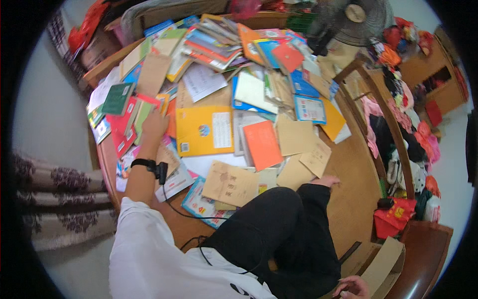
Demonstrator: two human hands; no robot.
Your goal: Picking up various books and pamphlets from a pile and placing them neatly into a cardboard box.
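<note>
My left hand (155, 124) reaches into the left side of a heap of books, its fingertips at a light green book (143, 119) beside red books (123, 144); whether it grips anything is hidden. A dark green book (118, 98) lies just beyond it. Right of the hand are a yellow book (204, 130) with a white panel and an orange booklet (263, 145). Tan booklets (230, 183) lie near my knee. At the lower right edge, my right hand (351, 287) is partly cut off, away from the books, its fingers curled with nothing seen in them.
My bent legs (261, 224) and a foot (328, 181) rest on the wooden surface (351, 160). A cable runs from my left wrist over my lap. Right stand a wooden chair frame (392, 123) with clothes and a cardboard box (382, 265); a fan (353, 18) stands behind.
</note>
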